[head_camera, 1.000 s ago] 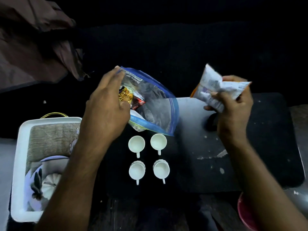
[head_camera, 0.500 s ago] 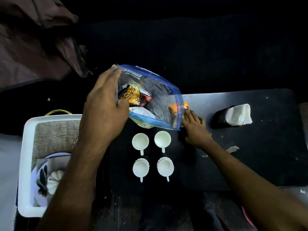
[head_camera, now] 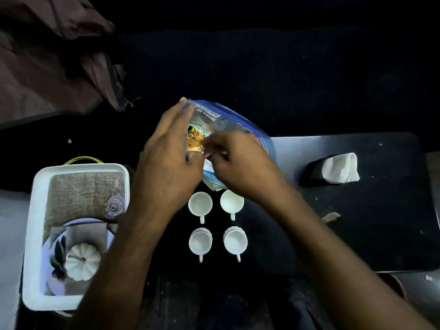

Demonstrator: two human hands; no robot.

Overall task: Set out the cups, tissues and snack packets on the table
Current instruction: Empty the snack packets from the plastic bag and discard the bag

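My left hand [head_camera: 166,167] grips the open mouth of a clear zip bag [head_camera: 238,120] with blue edges, held tilted above the dark table [head_camera: 381,222]. Snack packets show inside it, among them a yellow one [head_camera: 195,136]. My right hand [head_camera: 242,167] reaches into the bag's mouth with its fingers curled among the packets; blur hides whether they grip one. Several small white cups stand in two rows just below the bag, the nearest-left one [head_camera: 200,242] with its handle toward me. White tissues [head_camera: 340,167] sit in a black holder [head_camera: 314,170] at the right.
A white tray [head_camera: 35,210] at the left holds a woven mat, an upturned glass [head_camera: 115,204], a plate and a small white pumpkin [head_camera: 82,260]. Brown cloth [head_camera: 47,55] lies at the upper left. Everything beyond the table is dark.
My right hand set a packet down beside the bag, then rose and went into the bag's mouth. The tissues came into view at the right. My left hand kept hold of the bag.
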